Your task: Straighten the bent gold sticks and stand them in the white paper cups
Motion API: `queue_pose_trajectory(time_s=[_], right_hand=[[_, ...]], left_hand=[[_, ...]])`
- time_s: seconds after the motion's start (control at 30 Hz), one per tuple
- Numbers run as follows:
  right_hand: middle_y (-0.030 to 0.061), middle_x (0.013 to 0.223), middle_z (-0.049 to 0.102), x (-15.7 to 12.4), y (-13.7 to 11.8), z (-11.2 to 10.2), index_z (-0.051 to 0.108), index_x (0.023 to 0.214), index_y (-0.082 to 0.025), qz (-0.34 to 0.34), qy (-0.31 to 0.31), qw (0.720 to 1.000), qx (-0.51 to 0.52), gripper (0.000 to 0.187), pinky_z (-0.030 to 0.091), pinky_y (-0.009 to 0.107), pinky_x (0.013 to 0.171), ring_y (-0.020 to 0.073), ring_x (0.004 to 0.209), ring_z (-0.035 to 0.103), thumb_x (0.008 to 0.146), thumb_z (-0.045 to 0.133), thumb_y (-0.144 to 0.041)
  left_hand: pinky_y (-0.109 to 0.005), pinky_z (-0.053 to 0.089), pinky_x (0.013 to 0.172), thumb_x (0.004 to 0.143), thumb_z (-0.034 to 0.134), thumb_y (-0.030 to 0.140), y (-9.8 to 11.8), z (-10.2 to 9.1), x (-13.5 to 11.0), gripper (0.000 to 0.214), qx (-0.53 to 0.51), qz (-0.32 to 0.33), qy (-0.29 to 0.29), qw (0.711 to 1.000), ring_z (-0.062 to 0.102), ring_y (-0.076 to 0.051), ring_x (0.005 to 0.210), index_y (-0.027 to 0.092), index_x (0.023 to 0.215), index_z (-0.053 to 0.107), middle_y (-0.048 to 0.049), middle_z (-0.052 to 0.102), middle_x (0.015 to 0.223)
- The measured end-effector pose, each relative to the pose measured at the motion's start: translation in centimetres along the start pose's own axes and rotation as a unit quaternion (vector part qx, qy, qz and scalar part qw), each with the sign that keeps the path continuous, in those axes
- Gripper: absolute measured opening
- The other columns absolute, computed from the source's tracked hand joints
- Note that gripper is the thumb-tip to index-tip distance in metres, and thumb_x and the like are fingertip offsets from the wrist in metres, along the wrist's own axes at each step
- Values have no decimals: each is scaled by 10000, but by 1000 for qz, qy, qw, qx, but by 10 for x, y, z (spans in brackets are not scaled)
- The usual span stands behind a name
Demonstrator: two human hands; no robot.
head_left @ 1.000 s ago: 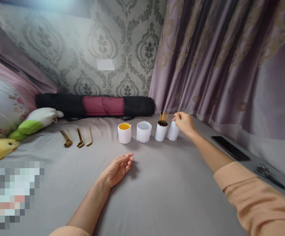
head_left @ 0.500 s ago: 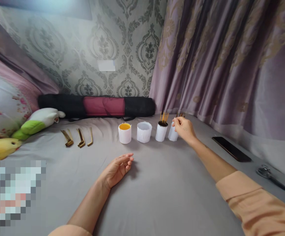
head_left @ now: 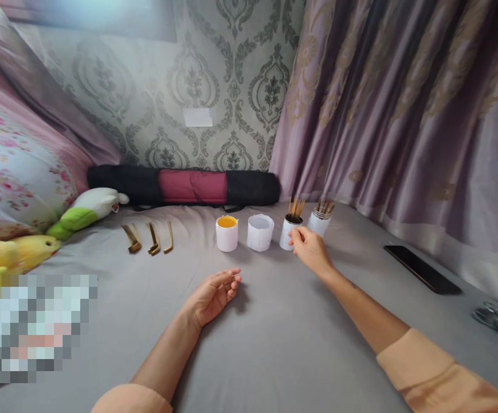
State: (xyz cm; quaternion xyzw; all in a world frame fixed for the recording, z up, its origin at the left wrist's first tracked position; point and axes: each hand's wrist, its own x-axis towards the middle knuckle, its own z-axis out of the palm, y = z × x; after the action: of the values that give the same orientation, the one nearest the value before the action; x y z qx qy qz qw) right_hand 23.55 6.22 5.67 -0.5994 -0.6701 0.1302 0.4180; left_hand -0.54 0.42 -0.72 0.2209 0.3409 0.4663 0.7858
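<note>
Four white cups stand in a row on the grey bedsheet (head_left: 283,344): a cup with a yellow inside (head_left: 227,233), an empty wide cup (head_left: 260,232), a cup with thin golden sticks (head_left: 290,229) and, furthest right, a cup with brown sticks (head_left: 320,220). My right hand (head_left: 309,249) hovers just in front of the golden-stick cup, fingers loosely curled with nothing visible in them. My left hand (head_left: 214,295) rests on the sheet, palm up, fingers relaxed and apart, holding nothing.
Three groups of golden bent pieces (head_left: 149,239) lie left of the cups. A black and maroon roll bag (head_left: 186,186) lies along the wall. Plush toys (head_left: 85,211) and pillows are at left; a dark phone (head_left: 422,268) and scissors (head_left: 493,319) at right, under the curtain.
My right hand has let go of the rightmost cup, which now shows brown sticks, and drawn back toward me and left. The left hand has stayed still.
</note>
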Motion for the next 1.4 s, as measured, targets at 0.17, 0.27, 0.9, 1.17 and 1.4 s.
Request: queue_pose_trajectory(time_s=[0.17, 0.27, 0.9, 1.17, 1.4], right_hand=[[13, 631, 629, -12, -10, 21, 570, 736, -183, -9, -39, 999, 23, 298, 388, 214, 534, 117, 524, 560, 832, 351, -360], [6, 627, 625, -18, -16, 33, 573, 738, -186, -13, -56, 998, 29, 299, 382, 209, 526, 110, 506, 549, 836, 347, -355], [59, 655, 656, -30, -5, 99, 619, 695, -190, -21, -116, 993, -23, 393, 365, 241, 535, 165, 567, 570, 830, 329, -419], [57, 698, 669, -33, 5, 109, 610, 691, -205, -30, -100, 994, -23, 357, 364, 248, 574, 170, 592, 576, 826, 354, -412], [55, 682, 661, -35, 4, 109, 613, 697, -213, -38, -102, 993, -47, 344, 345, 234, 554, 174, 662, 595, 837, 350, -386]], left_hand=[[-167, 479, 560, 763, 572, 118, 0, 2, -1, 146, 0, -1, 13, 1000, 551, -64, 605, 88, 905, 592, -61, 597, 771], [-167, 475, 565, 751, 587, 122, 0, 2, -1, 156, 0, -1, 12, 1000, 547, -64, 604, 86, 902, 591, -60, 595, 773], [-164, 409, 541, 742, 598, 147, 2, -2, 2, 132, -28, 24, -32, 999, 531, -58, 587, 94, 863, 596, -52, 588, 750], [-166, 403, 539, 739, 598, 144, 3, -2, 4, 118, -24, 24, -22, 999, 532, -59, 582, 88, 843, 597, -57, 591, 741], [-163, 410, 540, 743, 598, 152, 1, -2, 5, 116, -29, 33, -11, 999, 530, -58, 591, 84, 837, 605, -59, 592, 747]])
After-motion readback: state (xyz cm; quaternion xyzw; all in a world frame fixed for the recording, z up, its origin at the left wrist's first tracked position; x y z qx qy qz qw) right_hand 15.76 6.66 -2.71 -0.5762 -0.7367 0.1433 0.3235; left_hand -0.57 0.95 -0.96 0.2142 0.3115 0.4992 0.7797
